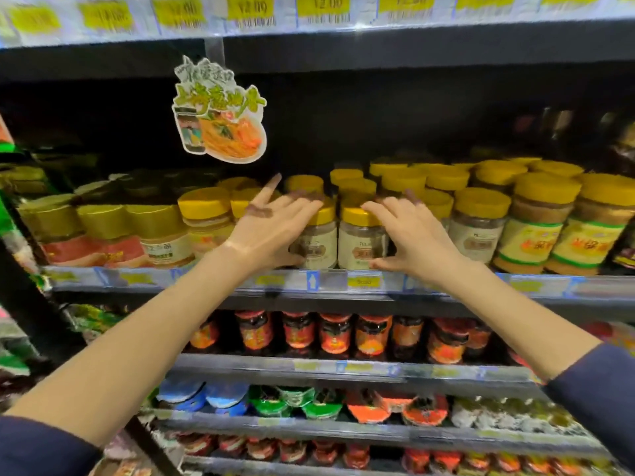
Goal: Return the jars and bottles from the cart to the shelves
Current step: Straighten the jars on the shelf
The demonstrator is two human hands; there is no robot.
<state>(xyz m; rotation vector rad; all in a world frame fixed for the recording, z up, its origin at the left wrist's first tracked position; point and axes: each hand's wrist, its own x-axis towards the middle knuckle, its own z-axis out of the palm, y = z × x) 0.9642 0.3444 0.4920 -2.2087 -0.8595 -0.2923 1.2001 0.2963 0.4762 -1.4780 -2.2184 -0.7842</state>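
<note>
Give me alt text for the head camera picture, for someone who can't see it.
A person's left hand and right hand, fingers spread, touch two yellow-lidded, white-labelled jars at the front of a shop shelf packed with similar jars. Red-labelled jars line the shelf below, and a cardboard noodle sign hangs above.

Two white-labelled jars (318, 240) with yellow lids stand in the front row between the left hand (271, 228) and the right hand (415, 235). Just right of the right hand stands one more white-labelled jar (476, 235), then two green-and-yellow-labelled jars (531, 242). Left of the left hand stand four front jars, two of them red-labelled jars (65, 247). One paper sign (220, 111) hangs above the left hand. Below both hands about eight dark sauce jars (335, 334) line the front; the rows behind are too blurred to count.
</note>
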